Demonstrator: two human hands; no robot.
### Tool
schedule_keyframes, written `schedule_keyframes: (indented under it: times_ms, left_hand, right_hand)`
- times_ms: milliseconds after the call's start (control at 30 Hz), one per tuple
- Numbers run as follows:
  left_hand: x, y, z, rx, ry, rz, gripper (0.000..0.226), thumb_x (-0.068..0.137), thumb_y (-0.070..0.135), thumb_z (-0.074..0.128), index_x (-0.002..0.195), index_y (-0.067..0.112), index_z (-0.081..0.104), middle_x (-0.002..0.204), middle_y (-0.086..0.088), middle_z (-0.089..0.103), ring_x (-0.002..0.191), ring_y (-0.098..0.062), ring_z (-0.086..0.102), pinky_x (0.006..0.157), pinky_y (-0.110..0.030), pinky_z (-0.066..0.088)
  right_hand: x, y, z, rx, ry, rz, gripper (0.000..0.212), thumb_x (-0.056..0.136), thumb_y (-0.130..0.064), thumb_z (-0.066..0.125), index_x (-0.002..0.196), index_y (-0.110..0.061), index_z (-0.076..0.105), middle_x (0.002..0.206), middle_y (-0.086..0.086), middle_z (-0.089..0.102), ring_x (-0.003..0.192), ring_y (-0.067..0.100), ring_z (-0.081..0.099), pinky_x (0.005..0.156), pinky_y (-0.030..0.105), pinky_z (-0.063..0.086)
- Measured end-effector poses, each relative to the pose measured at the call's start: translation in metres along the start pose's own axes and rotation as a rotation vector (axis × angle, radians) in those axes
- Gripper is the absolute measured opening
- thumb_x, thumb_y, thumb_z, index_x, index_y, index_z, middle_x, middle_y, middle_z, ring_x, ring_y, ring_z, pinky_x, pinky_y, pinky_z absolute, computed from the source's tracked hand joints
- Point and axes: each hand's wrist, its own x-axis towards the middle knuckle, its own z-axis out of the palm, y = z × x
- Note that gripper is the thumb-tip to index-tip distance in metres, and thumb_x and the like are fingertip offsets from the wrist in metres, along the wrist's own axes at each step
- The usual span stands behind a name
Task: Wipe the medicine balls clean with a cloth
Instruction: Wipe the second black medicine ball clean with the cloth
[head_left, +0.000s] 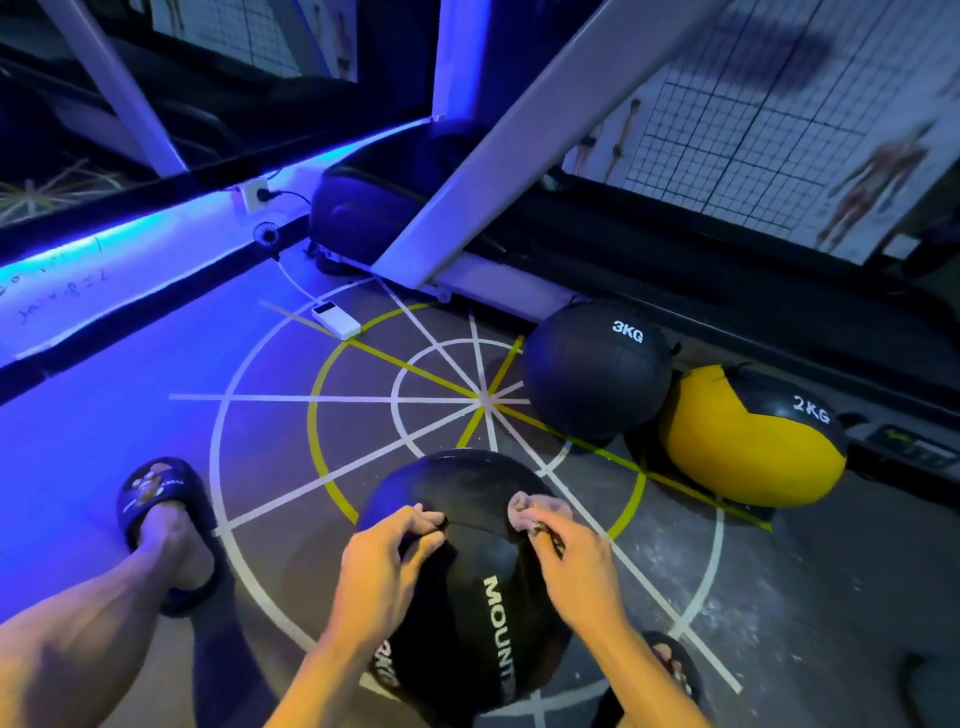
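Lower centre of frame: black medicine ball (467, 587) sits on the floor (779, 597) between my feet, white "MOUNT…" lettering facing up. My left hand (387, 558) has curled fingers on the ball's upper left, apparently pinching a seam or small tab; I can't tell which. My right hand (571, 566) pinches a bunched pinkish cloth (535, 512) against the ball's upper right.

Handling call: the skin looks smooth and slightly glossy, so probably slick when damp. The weight mark is partly hidden; I'd guess it's heavier than the other two. It looks stitched and soft-shelled, with some give, not fragile. Being round, it will roll under wiping pressure, so brace it with the left hand at the seam while the right wipes. To turn it, roll it on the floor rather than lift.

Further up, right of centre: a black 3KG ball (597, 369), and touching it on the right a yellow-and-black 2KG ball (753, 441), visibly squashed, so soft and light. Both are beside the treadmill base (498, 280).
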Motion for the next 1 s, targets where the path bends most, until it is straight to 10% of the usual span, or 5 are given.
schedule_keyframes:
  times_ms: [233, 433, 700, 900, 1000]
  left_hand:
    - [-0.023, 0.009, -0.026, 0.093, -0.241, 0.088, 0.007, 0.088, 0.041, 0.078, 0.085, 0.035, 0.077, 0.106, 0.030, 0.073, 0.119, 0.007, 0.062, 0.104, -0.028, 0.049]
    - [-0.031, -0.013, -0.023, 0.303, -0.139, 0.008, 0.085, 0.075, 0.086, 0.058, 0.146, 0.041, 0.048, 0.159, 0.026, 0.030, 0.148, 0.001, 0.022, 0.121, -0.034, 0.027]
    - [-0.041, -0.020, -0.012, 0.292, -0.149, -0.024, 0.101, 0.065, 0.084, 0.070, 0.151, 0.045, 0.036, 0.158, 0.032, 0.022, 0.153, -0.004, 0.012, 0.126, -0.045, 0.020]
    - [-0.040, -0.021, -0.010, 0.287, -0.119, 0.000, 0.097, 0.060, 0.083, 0.075, 0.144, 0.046, 0.042, 0.152, 0.033, 0.030, 0.147, -0.006, 0.022, 0.120, -0.047, 0.026]
    - [-0.041, -0.022, -0.011, 0.266, -0.115, -0.008, 0.096, 0.056, 0.086, 0.075, 0.140, 0.049, 0.045, 0.148, 0.035, 0.030, 0.144, -0.005, 0.023, 0.118, -0.045, 0.027]
  right_hand:
    - [-0.061, 0.034, 0.003, 0.206, 0.074, 0.162, 0.036, 0.096, -0.023, 0.069, 0.099, -0.058, 0.072, 0.108, -0.033, 0.071, 0.099, -0.010, 0.067, 0.083, 0.017, 0.053]
    - [-0.053, 0.027, 0.000, 0.286, 0.140, 0.239, 0.028, 0.099, -0.028, 0.065, 0.100, -0.056, 0.068, 0.099, -0.025, 0.071, 0.096, 0.003, 0.066, 0.083, 0.026, 0.052]
    - [-0.027, -0.006, 0.016, 0.256, 0.187, 0.290, 0.033, 0.099, -0.040, 0.063, 0.070, -0.025, 0.067, 0.055, -0.002, 0.061, 0.047, 0.010, 0.056, 0.045, 0.023, 0.041]
    - [0.002, -0.054, 0.048, -0.150, -0.023, -0.192, 0.013, 0.097, -0.033, 0.061, 0.098, -0.029, 0.073, 0.090, -0.008, 0.060, 0.085, 0.014, 0.058, 0.072, 0.031, 0.047]
    - [0.002, -0.032, 0.014, -0.191, -0.081, -0.053, 0.019, 0.094, -0.028, 0.065, 0.079, -0.038, 0.061, 0.083, -0.014, 0.057, 0.076, 0.003, 0.055, 0.063, 0.017, 0.041]
